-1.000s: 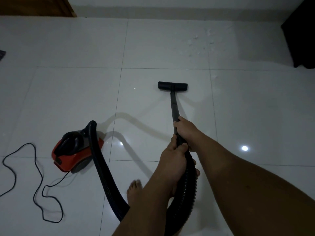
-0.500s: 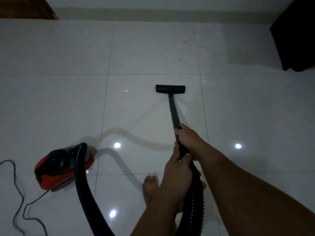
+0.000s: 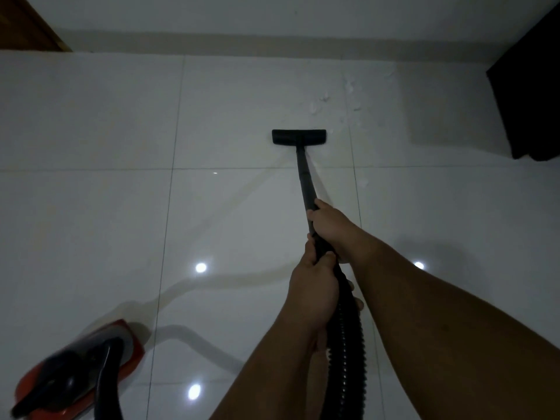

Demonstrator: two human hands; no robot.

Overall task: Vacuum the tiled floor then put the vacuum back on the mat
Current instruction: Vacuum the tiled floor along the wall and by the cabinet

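Both hands hold the black vacuum wand (image 3: 305,183). My right hand (image 3: 331,226) grips it higher up the tube; my left hand (image 3: 315,283) grips just behind, where the ribbed black hose (image 3: 345,353) begins. The flat black floor nozzle (image 3: 299,137) rests on the white tiled floor (image 3: 106,213), ahead of me. Small white scraps of debris (image 3: 348,95) lie just beyond and to the right of the nozzle. The red and black vacuum body (image 3: 75,371) sits at the bottom left, blurred. No mat is in view.
A pale wall with a skirting strip (image 3: 272,40) runs along the far edge of the floor. A dark piece of furniture or cloth (image 3: 533,95) stands at the far right. A brown wooden edge (image 3: 27,25) shows in the top left corner. Ceiling lights reflect on the tiles.
The nozzle has advanced across a tile joint toward the white debris near the wall. The vacuum body has slid lower and nearer in view; the power cord and my foot have left the frame.
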